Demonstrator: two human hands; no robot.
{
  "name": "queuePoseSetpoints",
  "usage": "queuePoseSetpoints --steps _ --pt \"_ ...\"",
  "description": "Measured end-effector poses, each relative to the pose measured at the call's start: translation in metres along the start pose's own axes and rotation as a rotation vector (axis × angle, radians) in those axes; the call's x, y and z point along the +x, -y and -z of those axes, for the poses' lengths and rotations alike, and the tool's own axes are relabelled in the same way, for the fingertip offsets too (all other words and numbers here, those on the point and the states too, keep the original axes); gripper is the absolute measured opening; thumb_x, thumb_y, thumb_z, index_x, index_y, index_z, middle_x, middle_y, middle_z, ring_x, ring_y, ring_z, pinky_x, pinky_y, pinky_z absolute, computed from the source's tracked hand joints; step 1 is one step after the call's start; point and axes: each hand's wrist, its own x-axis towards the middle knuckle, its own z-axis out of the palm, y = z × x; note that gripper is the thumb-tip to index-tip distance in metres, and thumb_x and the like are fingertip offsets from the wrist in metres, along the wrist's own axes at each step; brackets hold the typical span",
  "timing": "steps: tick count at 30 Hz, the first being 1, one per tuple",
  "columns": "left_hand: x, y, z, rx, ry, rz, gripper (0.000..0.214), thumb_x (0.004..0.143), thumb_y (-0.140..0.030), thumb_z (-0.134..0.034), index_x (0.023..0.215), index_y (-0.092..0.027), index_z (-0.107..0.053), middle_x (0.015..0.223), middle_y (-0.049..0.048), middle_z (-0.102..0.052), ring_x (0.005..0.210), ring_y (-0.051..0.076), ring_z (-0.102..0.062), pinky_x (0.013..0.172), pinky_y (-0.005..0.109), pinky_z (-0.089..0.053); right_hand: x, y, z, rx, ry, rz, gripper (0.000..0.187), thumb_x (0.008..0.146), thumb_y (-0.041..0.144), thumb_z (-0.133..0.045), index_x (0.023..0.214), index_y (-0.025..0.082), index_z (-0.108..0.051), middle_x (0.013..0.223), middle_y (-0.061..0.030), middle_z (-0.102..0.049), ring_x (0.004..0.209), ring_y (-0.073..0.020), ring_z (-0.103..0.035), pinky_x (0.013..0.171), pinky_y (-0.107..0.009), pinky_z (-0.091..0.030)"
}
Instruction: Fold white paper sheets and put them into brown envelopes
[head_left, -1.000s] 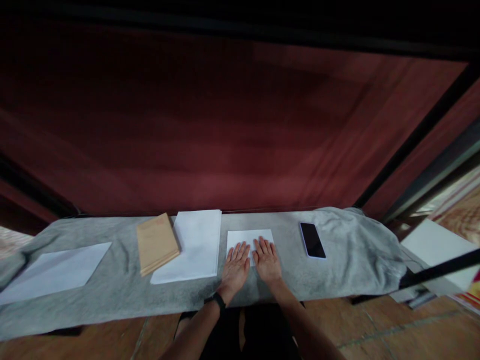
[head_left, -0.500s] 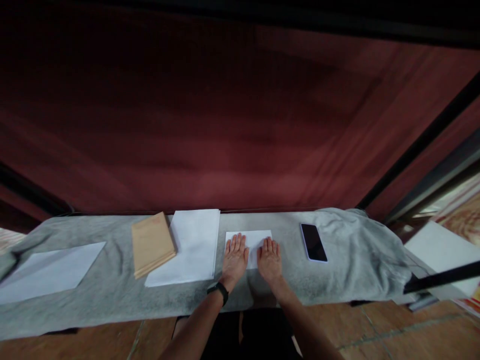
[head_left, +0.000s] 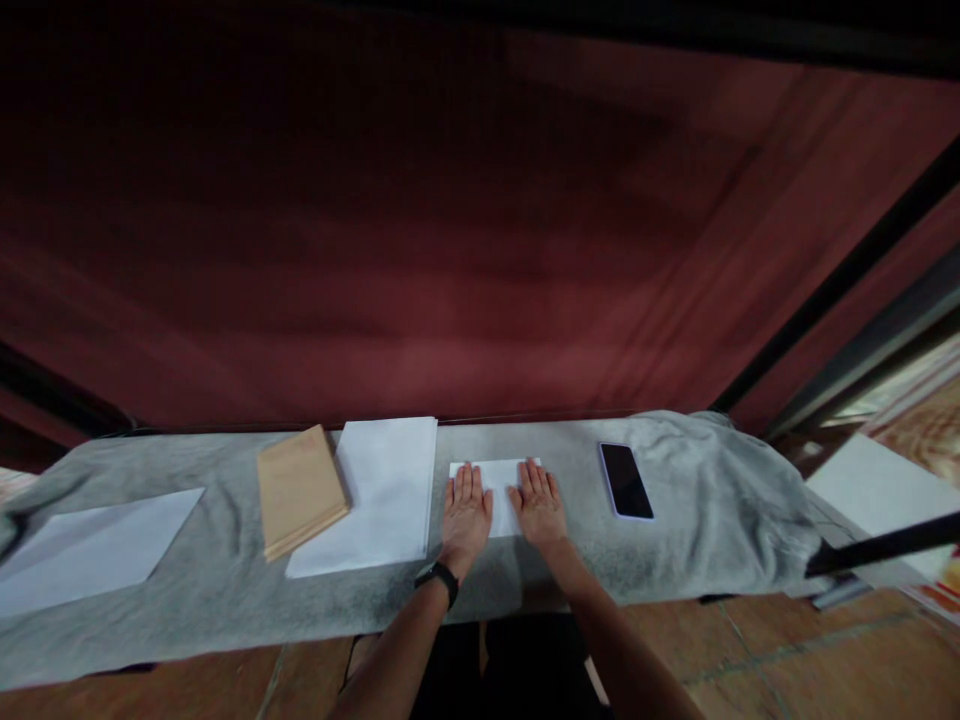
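Note:
A small folded white sheet lies on the grey cloth in front of me. My left hand lies flat on its left part, fingers stretched out. My right hand lies flat on its right part, fingers also stretched out. A strip of the sheet shows between the two hands. A black band sits on my left wrist.
A stack of white paper lies left of my hands, with brown envelopes beside it. A single white sheet lies at the far left. A dark phone lies to the right. Behind stands a dark red wall.
Both hands have slid apart on the folded sheet, the left toward its left edge and the right toward its right edge. They stay flat.

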Motion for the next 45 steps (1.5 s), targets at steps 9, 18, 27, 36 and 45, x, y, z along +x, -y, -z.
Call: queuePoseSetpoints --steps 9,18,27,36,45 --pt "-0.046 0.003 0.012 0.023 -0.017 -0.119 0.054 0.1 -0.037 -0.036 0.15 -0.017 -0.042 0.158 0.011 -0.04 0.149 0.027 -0.031 0.12 0.049 -0.029 -0.034 -0.025 0.009 -0.035 -0.098 -0.01 0.057 0.105 0.04 -0.029 0.15 0.008 -0.041 0.152 -0.019 -0.045 0.141 -0.0305 -0.042 0.116 -0.048 -0.029" --pt "-0.095 0.001 0.03 0.009 0.003 -0.355 0.05 0.099 -0.033 -0.041 0.148 -0.025 -0.046 0.156 0.0043 -0.043 0.148 0.027 -0.032 0.12 0.052 -0.03 -0.038 0.02 0.023 0.075 0.066 0.053 0.052 0.105 0.033 -0.026 0.15 0.014 -0.043 0.157 -0.0105 -0.039 0.145 -0.0244 -0.038 0.119 -0.044 -0.029" --pt "-0.095 0.003 0.034 0.028 0.029 -0.4 0.048 0.098 -0.031 -0.041 0.145 -0.029 -0.05 0.155 0.003 -0.046 0.147 0.029 -0.034 0.12 0.054 -0.029 -0.051 0.023 0.03 0.052 0.127 0.176 0.052 0.106 0.042 -0.03 0.152 0.021 -0.04 0.158 -0.0078 -0.037 0.146 -0.0224 -0.036 0.121 -0.044 -0.025" --pt "-0.067 -0.009 0.02 -0.02 0.099 -0.327 0.051 0.103 -0.034 -0.028 0.151 -0.023 -0.042 0.157 0.0041 -0.041 0.148 0.022 -0.033 0.122 0.047 -0.025 -0.068 -0.012 0.036 -0.004 0.054 0.111 0.053 0.106 0.041 -0.031 0.151 0.016 -0.042 0.157 -0.0098 -0.039 0.144 -0.0236 -0.039 0.119 -0.043 -0.028" --pt "-0.006 -0.016 0.008 0.003 0.092 -0.21 0.054 0.103 -0.034 -0.026 0.153 -0.018 -0.038 0.16 0.0061 -0.037 0.15 0.023 -0.028 0.123 0.047 -0.021 -0.069 -0.011 0.036 0.003 0.06 0.099 0.053 0.105 0.041 -0.034 0.152 0.017 -0.041 0.156 -0.0088 -0.04 0.143 -0.0241 -0.041 0.119 -0.043 -0.027"
